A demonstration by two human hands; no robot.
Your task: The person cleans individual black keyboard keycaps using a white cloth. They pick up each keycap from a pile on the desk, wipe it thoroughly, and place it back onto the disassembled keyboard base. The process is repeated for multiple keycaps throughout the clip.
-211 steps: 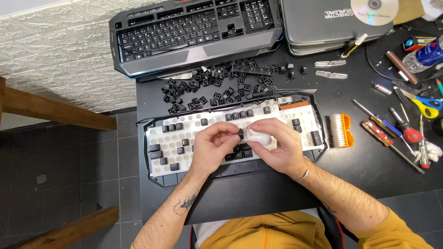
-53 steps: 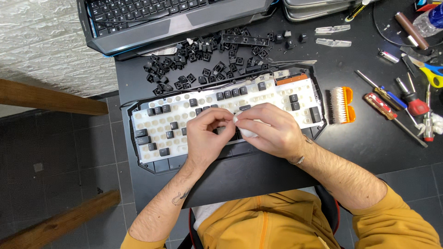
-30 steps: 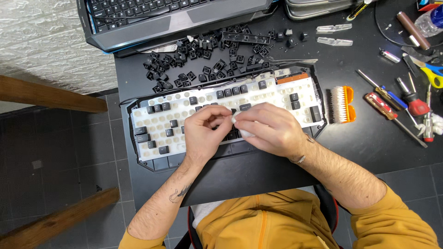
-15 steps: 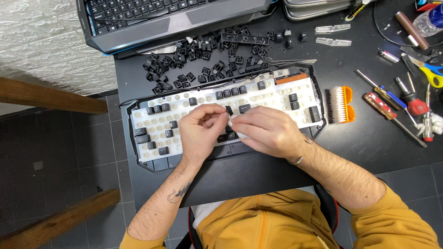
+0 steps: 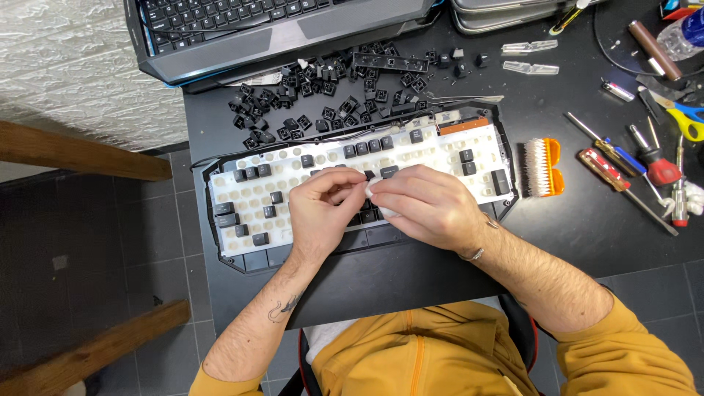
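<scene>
- Small white wad, cloth or tissue by the look (image 5: 375, 192), sits pinched betw. both hands over the middle of the half-stripped keyboard w/ white plate & black frame (image 5: 249, 253), which lies across the near part of the black counter (image 5: 587, 242).
- Left hand (image 5: 323, 209): fingers curled in, tips meeting the white wad from the left; palm rests on the keyboard's lower rows.
- Right hand (image 5: 425, 209): fingers closed round the wad from the right, most of it hidden under them; thin bracelet at the wrist.
- Keyboard plate mostly bare, round sockets showing; a few dark keycaps (image 5: 370, 145) left on, mainly top row centre, left edge & right end. Orange strip at its top-right corner.
- Just behind it: heap of loose black keycaps (image 5: 323, 92) scattered on the counter, incl. a long bar-shaped one.
- Further back: second black keyboard w/ grey palm rest, fully keyed (image 5: 279, 29), tilted, reaching past the frame's top.
- Right of the stripped keyboard, just beside it: small brush w/ orange handle & pale bristles (image 5: 541, 167).
- Further right: red-handled screwdrivers (image 5: 656, 169) & other hand tools, scissors w/ yellow-blue handles (image 5: 686, 117) at the edge.
- Two clear plastic strips (image 5: 529, 57) near the back, right of the keycap heap.
- Person wears mustard-yellow top, sleeves pushed up; small tattoo on left forearm.
</scene>
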